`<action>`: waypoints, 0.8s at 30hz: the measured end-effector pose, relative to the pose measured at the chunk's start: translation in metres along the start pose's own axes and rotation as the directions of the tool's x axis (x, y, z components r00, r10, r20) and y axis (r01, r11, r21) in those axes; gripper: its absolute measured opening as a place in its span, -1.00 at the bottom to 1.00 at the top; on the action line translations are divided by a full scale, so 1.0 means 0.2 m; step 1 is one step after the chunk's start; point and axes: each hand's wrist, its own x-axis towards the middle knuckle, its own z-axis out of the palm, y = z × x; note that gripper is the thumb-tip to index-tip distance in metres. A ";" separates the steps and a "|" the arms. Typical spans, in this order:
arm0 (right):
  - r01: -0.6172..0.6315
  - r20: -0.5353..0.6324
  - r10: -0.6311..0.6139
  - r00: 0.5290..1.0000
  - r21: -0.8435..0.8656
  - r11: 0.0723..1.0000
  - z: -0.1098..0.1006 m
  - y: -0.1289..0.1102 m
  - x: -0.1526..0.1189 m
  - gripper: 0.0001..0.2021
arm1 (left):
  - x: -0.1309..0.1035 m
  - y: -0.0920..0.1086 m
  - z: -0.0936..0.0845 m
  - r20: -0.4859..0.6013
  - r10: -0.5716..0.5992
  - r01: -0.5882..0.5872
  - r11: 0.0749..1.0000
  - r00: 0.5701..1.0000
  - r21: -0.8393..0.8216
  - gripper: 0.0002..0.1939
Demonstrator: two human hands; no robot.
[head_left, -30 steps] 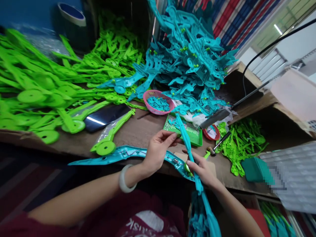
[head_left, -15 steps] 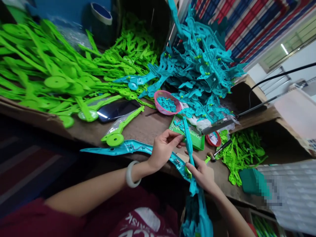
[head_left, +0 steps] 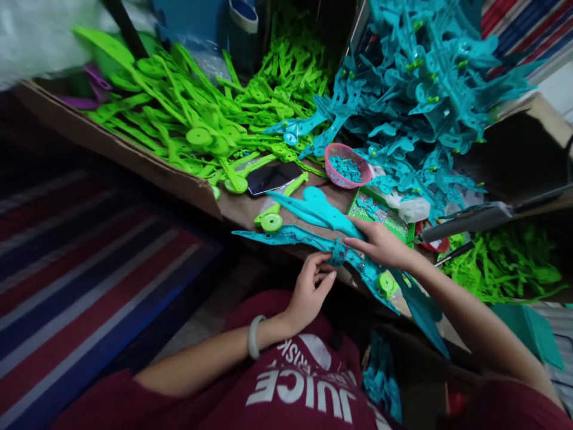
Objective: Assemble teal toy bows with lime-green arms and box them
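Note:
My right hand [head_left: 379, 242] grips a teal bow-shaped plastic shell [head_left: 320, 209] by its middle, its broad side facing up. At the shell's grip section, my left hand [head_left: 312, 289] has curled fingers with the fingertips against the edge. Whatever the left fingers pinch, if anything, is too small or hidden. Below the held shell, a second teal shell half [head_left: 290, 235] lies along the table's front edge, partly covered by the held shell and my hands. A round light-green part [head_left: 385, 283] sits on its right end.
Green plastic parts [head_left: 197, 119] pile up at the left, teal shells [head_left: 421, 101] at the right. A pink basket [head_left: 331, 170] of small teal pieces and a green tray [head_left: 358, 206] stand behind my hands. A phone [head_left: 273, 178] and a power-tool-like grey bar [head_left: 465, 224] are nearby.
The teal shell has swung from nearly upright to lying across the second half. My right hand has moved onto its middle from above; my left hand has come down below it. The view has shifted left.

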 end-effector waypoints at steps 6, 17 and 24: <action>0.068 0.154 -0.040 0.987 -0.180 0.981 0.16 -0.08 0.25 -0.49 | -0.17 -0.02 -0.08 0.052 0.034 -0.043 0.982 0.998 0.186 -0.91; -0.005 0.034 0.006 0.999 -0.032 0.999 0.12 0.03 0.23 -0.62 | 0.14 0.04 -0.76 -0.585 0.359 0.064 0.813 0.727 0.578 -0.80; -0.018 0.004 0.018 1.000 0.034 0.999 0.10 0.01 0.24 -0.59 | 0.21 0.28 -0.80 0.188 0.213 -0.240 0.253 0.959 0.937 -0.73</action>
